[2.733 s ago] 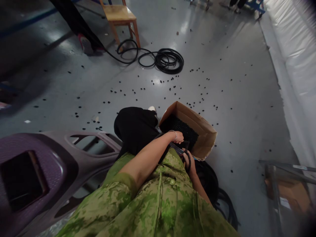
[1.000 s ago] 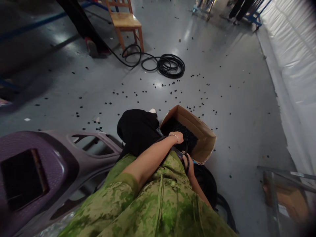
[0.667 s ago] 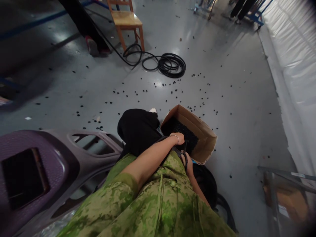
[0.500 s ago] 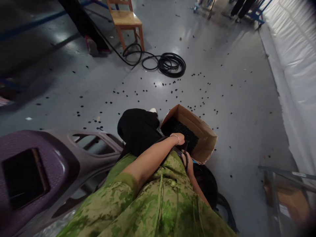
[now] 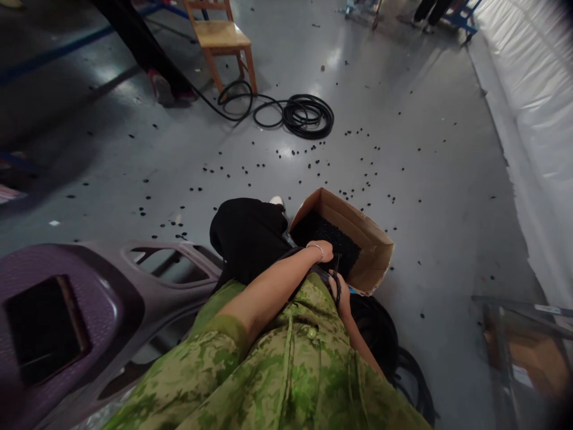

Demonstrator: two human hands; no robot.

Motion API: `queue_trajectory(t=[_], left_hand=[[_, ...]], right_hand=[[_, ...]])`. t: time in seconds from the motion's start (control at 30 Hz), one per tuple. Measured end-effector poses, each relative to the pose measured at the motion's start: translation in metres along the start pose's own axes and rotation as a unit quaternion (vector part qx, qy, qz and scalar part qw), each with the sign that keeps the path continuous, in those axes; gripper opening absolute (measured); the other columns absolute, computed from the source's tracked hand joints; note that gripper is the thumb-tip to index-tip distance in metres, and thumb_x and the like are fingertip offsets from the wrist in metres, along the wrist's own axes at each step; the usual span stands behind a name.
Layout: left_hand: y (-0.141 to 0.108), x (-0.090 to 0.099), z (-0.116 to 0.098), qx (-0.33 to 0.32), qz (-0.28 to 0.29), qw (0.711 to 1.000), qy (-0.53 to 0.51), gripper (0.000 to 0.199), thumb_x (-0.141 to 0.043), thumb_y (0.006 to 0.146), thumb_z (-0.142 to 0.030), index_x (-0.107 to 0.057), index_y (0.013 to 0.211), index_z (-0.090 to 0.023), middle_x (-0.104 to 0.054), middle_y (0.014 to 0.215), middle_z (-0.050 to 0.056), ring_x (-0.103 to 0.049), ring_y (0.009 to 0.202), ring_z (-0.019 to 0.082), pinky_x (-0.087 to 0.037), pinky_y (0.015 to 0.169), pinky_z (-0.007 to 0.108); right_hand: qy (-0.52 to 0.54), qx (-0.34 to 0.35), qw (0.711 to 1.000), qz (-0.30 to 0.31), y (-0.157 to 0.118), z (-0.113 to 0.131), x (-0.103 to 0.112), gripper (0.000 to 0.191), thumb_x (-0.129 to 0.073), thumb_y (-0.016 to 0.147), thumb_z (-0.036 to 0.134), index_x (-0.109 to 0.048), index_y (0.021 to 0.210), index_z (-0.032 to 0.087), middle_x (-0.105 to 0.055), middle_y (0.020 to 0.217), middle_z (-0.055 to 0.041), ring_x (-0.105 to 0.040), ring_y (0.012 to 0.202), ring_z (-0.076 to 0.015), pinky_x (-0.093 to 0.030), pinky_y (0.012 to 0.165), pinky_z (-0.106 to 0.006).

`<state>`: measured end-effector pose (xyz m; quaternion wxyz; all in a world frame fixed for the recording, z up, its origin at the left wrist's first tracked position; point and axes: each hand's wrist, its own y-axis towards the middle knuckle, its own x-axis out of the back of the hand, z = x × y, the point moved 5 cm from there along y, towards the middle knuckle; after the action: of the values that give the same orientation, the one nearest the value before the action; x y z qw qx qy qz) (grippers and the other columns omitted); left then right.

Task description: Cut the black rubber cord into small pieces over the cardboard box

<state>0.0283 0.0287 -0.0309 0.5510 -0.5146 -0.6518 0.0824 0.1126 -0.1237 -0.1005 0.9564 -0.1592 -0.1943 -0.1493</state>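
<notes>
My left hand, with a bracelet at the wrist, is closed at the near edge of an open cardboard box. Small black pieces fill the bottom of the box. My right hand is just below and to the right, its fingers wrapped round a dark looped thing that looks like scissor handles or black tubing. What my left fingers grip is too small and dark to make out.
A purple stool with a phone on it stands at the left. Ahead are coiled black hose, a wooden chair and a person's leg. Black tubing lies at the right. Small black pieces dot the floor.
The view has shifted slightly. Both hands keep nearly the same place and pose beside the box.
</notes>
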Motion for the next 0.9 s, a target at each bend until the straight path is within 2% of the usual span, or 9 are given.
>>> queue_trajectory(t=[0.23,0.53,0.9], left_hand=[[0.000,-0.001,0.001,0.014,0.005,1.000,-0.004,0.042,-0.042,0.090,-0.030,-0.066,0.118,-0.010,-0.061,0.125,0.018,-0.059,0.114,0.026,-0.048,0.091,0.029],[0.006,-0.004,0.003,0.007,0.003,1.000,-0.004,0.044,-0.043,0.089,-0.033,-0.066,0.118,-0.009,-0.062,0.124,0.019,-0.059,0.114,0.027,-0.048,0.092,0.032],[0.008,-0.005,0.010,0.031,-0.002,0.999,0.018,0.043,-0.042,0.089,-0.032,-0.066,0.118,-0.011,-0.061,0.125,0.017,-0.059,0.114,0.025,-0.048,0.091,0.028]], right_hand=[[-0.020,0.022,1.000,0.004,0.001,-0.002,-0.001,0.048,-0.049,0.084,0.051,-0.065,0.106,0.012,-0.071,0.094,-0.0118,-0.063,0.090,-0.0229,-0.048,0.082,-0.034],[-0.037,0.051,0.998,0.009,0.006,-0.008,-0.002,0.049,-0.046,0.085,0.047,-0.063,0.113,0.011,-0.068,0.111,-0.0147,-0.063,0.101,-0.0245,-0.048,0.089,-0.034],[-0.085,0.043,0.995,-0.020,0.016,-0.026,-0.015,0.049,-0.045,0.079,0.051,-0.066,0.101,0.013,-0.071,0.084,-0.0099,-0.065,0.079,-0.0224,-0.050,0.074,-0.029]])
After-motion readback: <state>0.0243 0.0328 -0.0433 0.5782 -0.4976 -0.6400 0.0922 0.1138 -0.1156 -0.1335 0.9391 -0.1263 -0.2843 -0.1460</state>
